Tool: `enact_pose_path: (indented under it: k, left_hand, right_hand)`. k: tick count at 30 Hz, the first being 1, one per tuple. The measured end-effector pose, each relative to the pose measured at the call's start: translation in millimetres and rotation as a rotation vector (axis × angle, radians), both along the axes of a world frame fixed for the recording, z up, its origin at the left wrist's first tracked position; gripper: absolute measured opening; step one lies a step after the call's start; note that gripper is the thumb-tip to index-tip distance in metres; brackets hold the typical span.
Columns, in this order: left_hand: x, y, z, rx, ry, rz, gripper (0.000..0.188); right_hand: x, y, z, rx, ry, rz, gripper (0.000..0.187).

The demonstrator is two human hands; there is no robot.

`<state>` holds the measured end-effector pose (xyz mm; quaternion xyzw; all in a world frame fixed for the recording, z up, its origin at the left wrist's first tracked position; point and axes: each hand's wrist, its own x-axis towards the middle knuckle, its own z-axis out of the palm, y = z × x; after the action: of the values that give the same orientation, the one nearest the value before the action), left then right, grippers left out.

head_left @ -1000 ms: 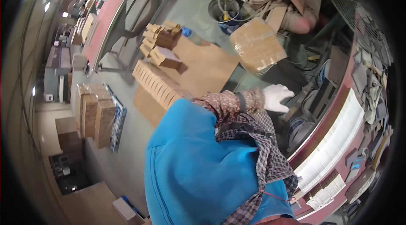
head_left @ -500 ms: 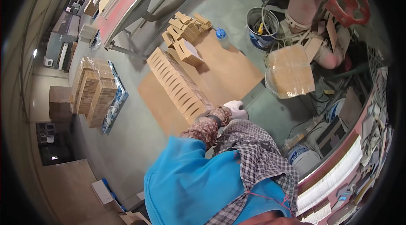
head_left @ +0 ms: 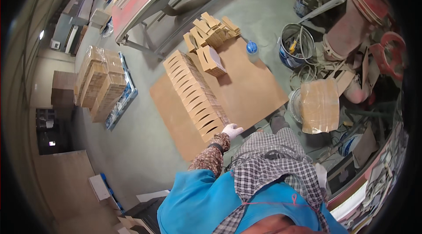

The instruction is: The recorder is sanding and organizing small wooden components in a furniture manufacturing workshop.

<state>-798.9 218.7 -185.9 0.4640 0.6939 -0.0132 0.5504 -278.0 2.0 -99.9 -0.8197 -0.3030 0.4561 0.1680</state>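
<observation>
My left hand, in a white glove, is beside the near end of a long row of tan board pieces. Its fingers look stretched out, and I see nothing held in them; whether it touches the row I cannot tell. Dark curved gaps run along the row's top. The row stands on a large brown sheet on the floor. Low at my right side, a bit of white glove, my right hand, shows next to the checked apron; its fingers are hidden.
Beyond the row lie a small board stack and several looser pieces. A blue-capped bottle stands on the sheet's far right. To the right are a bucket and a taped carton. Wrapped cartons sit on a blue pallet at left.
My view has shifted, so the row and sheet show more fully. My left hand looks less curled and is closer to the row's near end. A white glove now shows at my right side.
</observation>
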Motion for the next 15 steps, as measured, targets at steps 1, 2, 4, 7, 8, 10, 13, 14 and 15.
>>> enact_pose_path:
  k: [1, 2, 4, 7, 8, 10, 13, 14, 15]
  left_hand:
    - [1, 3, 2, -0.006, 0.002, 0.004, 0.072]
    - [3, 6, 4, -0.021, -0.014, 0.071, 0.074]
    - [8, 17, 9, -0.028, -0.018, 0.149, 0.076]
    - [15, 40, 19, -0.047, -0.015, 0.228, 0.074]
    - [16, 49, 24, 0.003, -0.033, 0.202, 0.074]
    - [21, 62, 37, 0.037, 0.014, 0.268, 0.074]
    - [22, 87, 63, 0.117, -0.009, 0.318, 0.074]
    - [21, 96, 73, 0.125, -0.017, 0.361, 0.074]
    - [19, 105, 82, 0.136, -0.005, 0.338, 0.075]
  right_hand:
    - [1, 32, 9, 0.007, 0.018, 0.038, 0.034]
    - [1, 63, 17, -0.007, 0.057, 0.026, 0.033]
    - [2, 120, 29, -0.015, 0.129, -0.009, 0.031]
    - [7, 196, 25, -0.029, 0.195, -0.124, 0.034]
    - [15, 218, 23, -0.069, 0.172, 0.007, 0.036]
    - [18, 251, 15, 0.024, 0.075, 0.258, 0.04]
    - [14, 307, 12, 0.216, -0.045, 0.431, 0.042]
    - [9, 325, 13, 0.21, -0.05, 0.445, 0.042]
    - [3, 345, 16, 0.19, -0.012, 0.484, 0.042]
